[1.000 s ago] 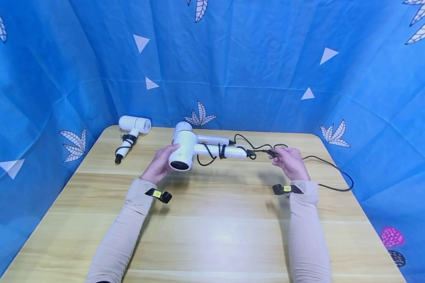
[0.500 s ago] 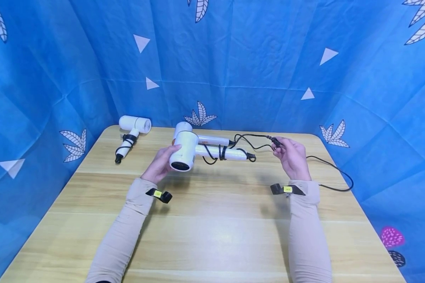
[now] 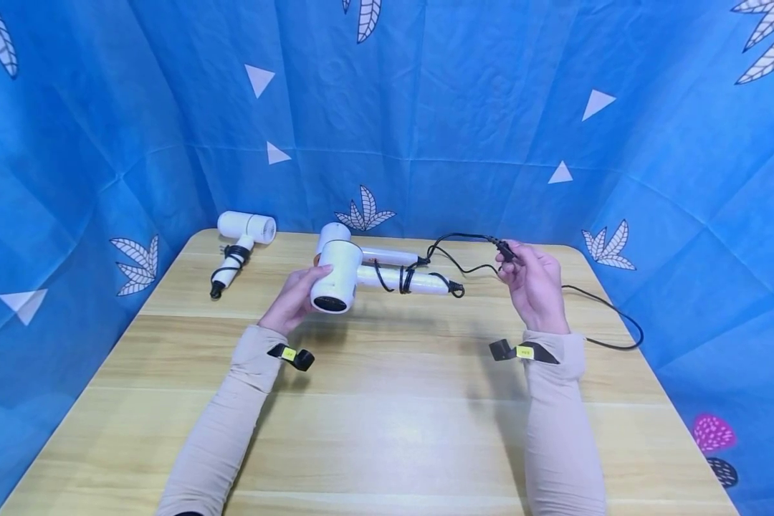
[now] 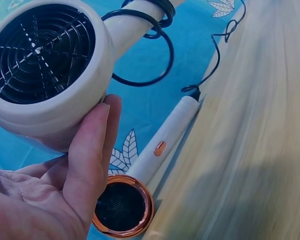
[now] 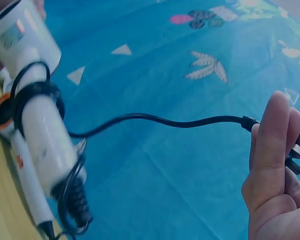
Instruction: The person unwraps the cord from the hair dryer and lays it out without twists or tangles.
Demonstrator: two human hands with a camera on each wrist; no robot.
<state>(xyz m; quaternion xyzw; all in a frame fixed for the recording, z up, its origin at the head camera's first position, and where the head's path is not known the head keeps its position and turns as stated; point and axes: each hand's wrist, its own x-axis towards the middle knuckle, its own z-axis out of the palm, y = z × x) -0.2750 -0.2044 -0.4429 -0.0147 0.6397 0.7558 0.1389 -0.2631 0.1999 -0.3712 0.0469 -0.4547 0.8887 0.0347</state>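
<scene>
My left hand grips a white hair dryer by its head, thumb on one side, handle pointing right. In the left wrist view the dryer's round black grille faces the camera. Black cord is looped round the handle. From those loops a free length of cord runs across to my right hand. There my thumb and fingers pinch the black plug; its prongs stick out past the fingers in the right wrist view.
Behind the held dryer lies a second white hair dryer with a copper-coloured ring. Its loose cord trails right past my right hand. A third white dryer, cord wound round its handle, lies at the back left. Blue curtain surrounds the wooden table.
My right hand has moved slightly up and away with the plug, and the free cord now arcs from the handle loops instead of running by the handle's end. The left hand has barely moved.
</scene>
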